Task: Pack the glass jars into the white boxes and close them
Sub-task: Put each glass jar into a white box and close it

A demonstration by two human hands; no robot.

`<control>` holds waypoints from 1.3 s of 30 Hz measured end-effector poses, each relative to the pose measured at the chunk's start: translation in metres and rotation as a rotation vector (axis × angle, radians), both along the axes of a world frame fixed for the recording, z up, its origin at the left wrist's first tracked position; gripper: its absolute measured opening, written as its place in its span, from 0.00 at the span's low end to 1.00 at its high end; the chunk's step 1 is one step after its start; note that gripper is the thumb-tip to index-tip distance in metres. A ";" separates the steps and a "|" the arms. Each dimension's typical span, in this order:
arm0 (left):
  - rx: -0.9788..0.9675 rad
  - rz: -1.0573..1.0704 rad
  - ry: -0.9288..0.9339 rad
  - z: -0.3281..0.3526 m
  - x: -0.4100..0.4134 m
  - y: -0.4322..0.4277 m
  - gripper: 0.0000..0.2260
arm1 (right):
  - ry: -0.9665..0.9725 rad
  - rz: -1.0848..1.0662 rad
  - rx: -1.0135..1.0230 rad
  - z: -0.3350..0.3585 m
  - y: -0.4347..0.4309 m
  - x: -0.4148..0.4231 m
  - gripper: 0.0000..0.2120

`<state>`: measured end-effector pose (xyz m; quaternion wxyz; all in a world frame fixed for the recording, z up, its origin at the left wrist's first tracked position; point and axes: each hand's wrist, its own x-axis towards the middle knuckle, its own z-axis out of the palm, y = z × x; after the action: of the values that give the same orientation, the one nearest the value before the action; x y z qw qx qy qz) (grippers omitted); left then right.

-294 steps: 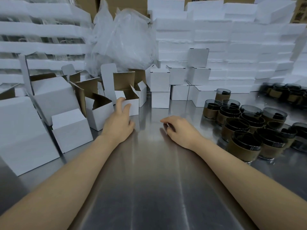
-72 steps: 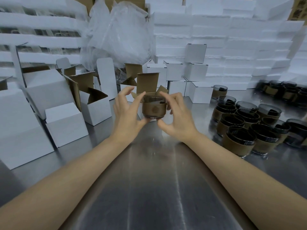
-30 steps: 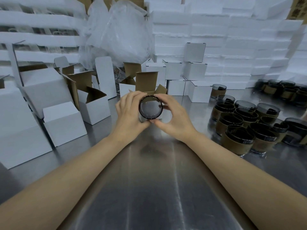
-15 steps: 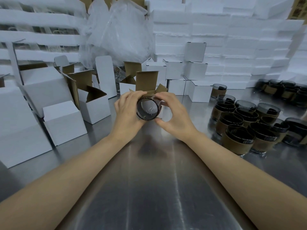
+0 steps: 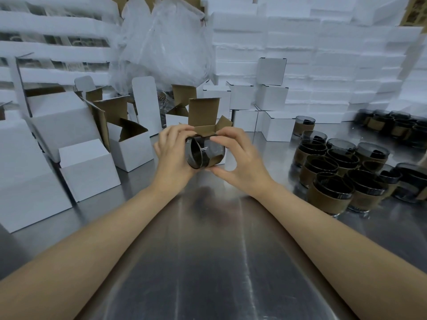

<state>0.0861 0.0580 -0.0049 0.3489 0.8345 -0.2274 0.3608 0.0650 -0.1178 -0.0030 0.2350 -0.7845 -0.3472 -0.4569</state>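
Here, in the head view, a glass jar [image 5: 204,152] sits at the centre of the frame, lifted clear of the steel tabletop [image 5: 208,262] and tipped on its side. The left hand [image 5: 172,155] cups its left end, and the right hand [image 5: 240,162] pinches its right end between thumb below and fingers above; both hands are closed on the jar. Directly behind it stands an open white box [image 5: 204,118] with its brown flaps raised (its mouth is mostly hidden by the hands). More jars [image 5: 332,174] cluster at the right of the frame, empty open boxes [image 5: 129,146] at the left, and closed boxes [image 5: 273,98] are stacked at upper centre.

The step in hand looks like turning the jar before insertion. Next it likely needs aligning with the box opening, sliding in squarely, then folding the side flaps and tucking the lid.
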 end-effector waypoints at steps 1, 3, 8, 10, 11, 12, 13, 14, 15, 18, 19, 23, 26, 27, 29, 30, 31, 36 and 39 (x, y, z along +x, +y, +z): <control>-0.004 -0.008 0.005 0.001 0.000 0.000 0.28 | 0.049 0.018 0.015 0.000 -0.001 0.000 0.25; -0.035 -0.042 0.014 0.002 -0.002 0.000 0.31 | 0.192 0.063 0.062 0.000 -0.004 -0.002 0.27; -0.030 -0.137 0.060 0.003 -0.007 -0.001 0.33 | 0.449 0.117 0.145 -0.001 -0.007 -0.003 0.28; -0.022 -0.159 0.080 0.002 -0.008 -0.001 0.34 | 0.476 0.144 0.151 -0.002 -0.007 -0.003 0.29; -0.019 -0.163 0.110 0.002 -0.008 -0.001 0.35 | 0.495 0.170 0.167 -0.002 -0.008 -0.003 0.29; -0.018 -0.163 0.153 0.001 -0.009 -0.001 0.38 | 0.524 0.207 0.198 -0.002 -0.008 -0.003 0.30; -0.019 -0.172 0.195 0.001 -0.009 -0.001 0.41 | 0.556 0.247 0.244 -0.002 -0.008 -0.003 0.30; -0.024 -0.195 0.225 0.001 -0.009 -0.001 0.43 | 0.589 0.285 0.297 -0.003 -0.008 -0.003 0.29; -0.029 -0.223 0.244 0.002 -0.010 -0.001 0.43 | 0.617 0.321 0.350 -0.003 -0.008 -0.003 0.28; -0.013 -0.266 0.270 0.002 -0.009 0.000 0.41 | 0.710 0.388 0.486 0.001 -0.008 -0.003 0.20; 0.000 -0.278 0.272 0.002 -0.009 0.000 0.42 | 0.771 0.402 0.552 0.003 -0.007 -0.003 0.17; 0.055 -0.304 0.252 -0.001 -0.006 0.001 0.41 | 1.212 0.579 0.925 0.011 -0.002 -0.004 0.19; 0.011 -0.287 0.163 -0.001 -0.005 0.000 0.35 | 1.400 0.660 1.032 0.014 -0.004 -0.004 0.23; 0.006 -0.278 0.125 -0.001 -0.005 0.000 0.34 | 1.422 0.660 1.027 0.014 -0.005 -0.004 0.24; 0.002 -0.262 0.086 0.001 -0.005 0.001 0.32 | 1.442 0.644 1.002 0.015 -0.004 -0.004 0.25; 0.000 -0.253 0.082 0.001 -0.005 0.002 0.32 | 1.446 0.634 0.993 0.015 -0.004 -0.004 0.25; -0.003 -0.244 0.078 0.002 -0.004 0.002 0.32 | 1.448 0.626 0.987 0.015 -0.004 -0.004 0.26; -0.022 -0.242 0.051 0.000 -0.004 0.001 0.32 | 1.426 0.613 1.002 0.015 -0.004 -0.004 0.25; -0.012 -0.235 0.014 0.000 -0.004 0.000 0.32 | 1.380 0.613 1.053 0.014 -0.003 -0.003 0.22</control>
<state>0.0822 0.0581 -0.0050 0.3953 0.8025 -0.3192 0.3126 0.0617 -0.1211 0.0110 0.8277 -0.5486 -0.0699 0.0955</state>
